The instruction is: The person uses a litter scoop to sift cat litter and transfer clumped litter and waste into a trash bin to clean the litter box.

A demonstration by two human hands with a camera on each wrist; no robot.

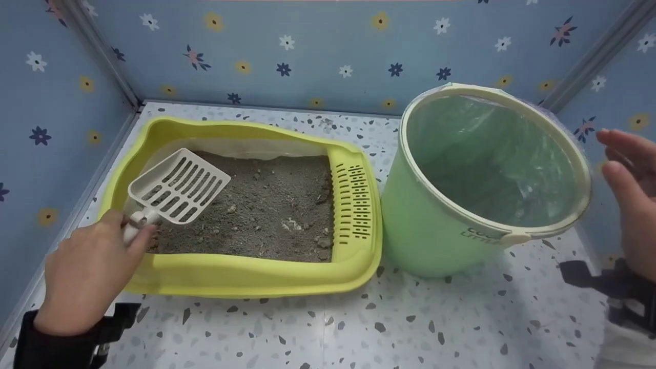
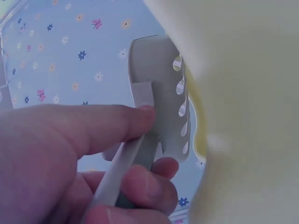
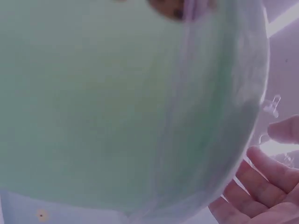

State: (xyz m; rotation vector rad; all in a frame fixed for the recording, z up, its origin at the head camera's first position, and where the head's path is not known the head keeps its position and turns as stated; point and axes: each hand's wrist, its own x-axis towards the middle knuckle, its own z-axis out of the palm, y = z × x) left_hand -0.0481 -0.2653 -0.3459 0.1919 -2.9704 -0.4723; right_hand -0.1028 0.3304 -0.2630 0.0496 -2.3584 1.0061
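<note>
My left hand (image 1: 95, 256) grips the handle of a white slotted litter scoop (image 1: 192, 190), fingers and thumb curled round it. The scoop's head hangs over the left part of a yellow-green litter box (image 1: 246, 277), above grey cat litter (image 1: 277, 205) with small clumps in it. In the left wrist view the scoop (image 2: 156, 70) stands edge-on, and the pale box wall (image 2: 247, 112) fills the right side. Beside the right rim of a green trash bin (image 1: 435, 241), my right hand (image 1: 635, 189) is held with loose fingers, holding nothing; a gap shows between hand and rim.
A clear plastic bag (image 1: 512, 154) lines the bin, folded over its cream rim ring (image 1: 581, 164). The bin stands close against the box's slotted right end (image 1: 353, 205). Blue flowered wall panels (image 1: 318, 46) enclose the speckled floor (image 1: 328, 333) at the back and both sides.
</note>
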